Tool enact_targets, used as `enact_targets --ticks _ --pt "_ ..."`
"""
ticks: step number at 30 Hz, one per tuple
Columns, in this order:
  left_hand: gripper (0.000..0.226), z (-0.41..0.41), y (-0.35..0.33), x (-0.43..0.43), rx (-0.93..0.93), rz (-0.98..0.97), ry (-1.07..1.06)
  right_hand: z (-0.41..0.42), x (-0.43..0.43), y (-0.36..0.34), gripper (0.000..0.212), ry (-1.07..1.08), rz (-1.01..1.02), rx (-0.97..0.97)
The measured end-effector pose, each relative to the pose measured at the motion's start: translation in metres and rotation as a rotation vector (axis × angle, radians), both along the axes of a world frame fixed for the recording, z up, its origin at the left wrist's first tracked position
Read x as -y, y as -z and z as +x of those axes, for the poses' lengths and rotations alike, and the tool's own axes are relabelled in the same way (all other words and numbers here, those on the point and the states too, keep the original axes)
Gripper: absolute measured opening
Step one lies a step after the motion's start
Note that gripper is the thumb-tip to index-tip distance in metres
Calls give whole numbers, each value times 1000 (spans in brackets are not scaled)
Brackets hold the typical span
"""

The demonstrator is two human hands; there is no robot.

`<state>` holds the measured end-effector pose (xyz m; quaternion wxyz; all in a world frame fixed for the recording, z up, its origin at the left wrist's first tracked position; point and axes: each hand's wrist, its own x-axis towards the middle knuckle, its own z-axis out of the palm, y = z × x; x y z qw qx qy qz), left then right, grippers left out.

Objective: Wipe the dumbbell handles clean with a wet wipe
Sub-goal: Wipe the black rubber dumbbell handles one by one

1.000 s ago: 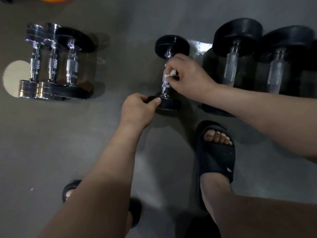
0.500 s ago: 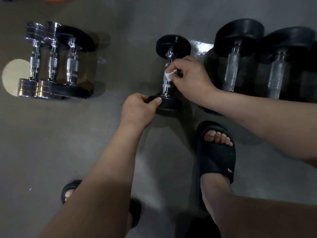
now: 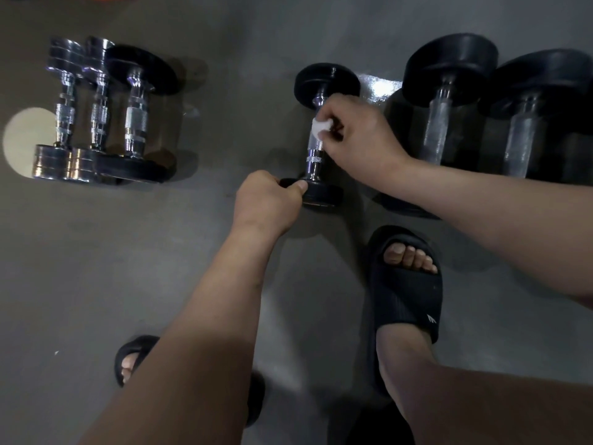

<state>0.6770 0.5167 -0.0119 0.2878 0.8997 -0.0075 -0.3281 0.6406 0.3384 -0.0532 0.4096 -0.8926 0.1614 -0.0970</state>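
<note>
A small black dumbbell [image 3: 325,81] with a chrome handle [image 3: 313,155] lies on the grey floor in the middle. My left hand [image 3: 266,203] grips its near black plate. My right hand [image 3: 359,136] pinches a white wet wipe [image 3: 320,127] against the upper part of the handle. Part of the handle is hidden under my right fingers.
Three small dumbbells [image 3: 99,114] lie side by side at the left, two chrome and one black-ended. Two large black dumbbells [image 3: 449,91] [image 3: 532,101] lie at the right. My feet in black slides [image 3: 407,284] [image 3: 131,358] stand on the floor near me. A pale disc [image 3: 22,139] lies at far left.
My right hand with the wipe has shifted slightly up along the handle, towards the far plate. My left hand has kept its hold on the near plate.
</note>
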Motion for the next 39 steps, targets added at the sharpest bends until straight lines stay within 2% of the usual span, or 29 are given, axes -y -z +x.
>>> enact_targets --ticks 4,7,15,21,26,31,36,39 --pt "35 0 1 0 2 -5 0 -1 -2 4 14 40 -1 12" --pt "48 -2 -2 4 -21 6 8 -3 -4 10 17 55 -19 -9" --pt "49 -5 1 2 41 39 99 15 13 -4 19 -37 -113 -81" --pt "51 -4 10 -2 101 45 104 -14 1 -7 16 -382 -183 -60" --pt "50 -8 10 -4 139 37 78 8 12 -6 23 -134 -172 -61" --pt "50 -9 13 -5 133 28 65 -12 -1 -14 19 -369 -165 -79" --pt "52 -9 15 -6 147 37 73 6 12 -17 25 -181 -262 -128" --pt "51 -8 16 -6 145 38 76 -12 -5 -16 24 -416 -283 -114"
